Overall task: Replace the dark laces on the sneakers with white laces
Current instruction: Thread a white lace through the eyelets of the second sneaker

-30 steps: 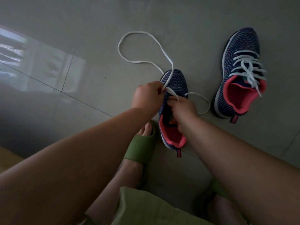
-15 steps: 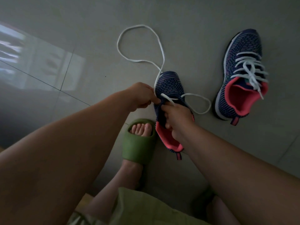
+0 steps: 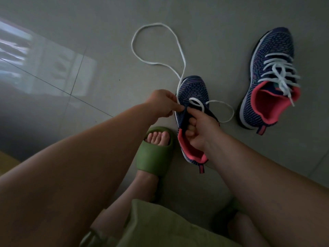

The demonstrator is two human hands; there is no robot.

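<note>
Sneaker [image 3: 193, 93] toe pointing away, left grip [image 3: 162, 104] pinching white lace [image 3: 181, 56], right grip [image 3: 199, 127] holding tongue (fingers curled).

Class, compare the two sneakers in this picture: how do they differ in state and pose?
The far sneaker is fully laced in white and stands free on the floor; the near sneaker has only one white lace started, trailing loose. Both hands hold the near sneaker; none touches the far one. Both share navy knit and pink lining.

A dim room's grey tiled floor [image 3: 99, 24], crossed by thin grout lines [image 3: 53, 87], mirrors pale window light [image 3: 16, 49] at left.
</note>
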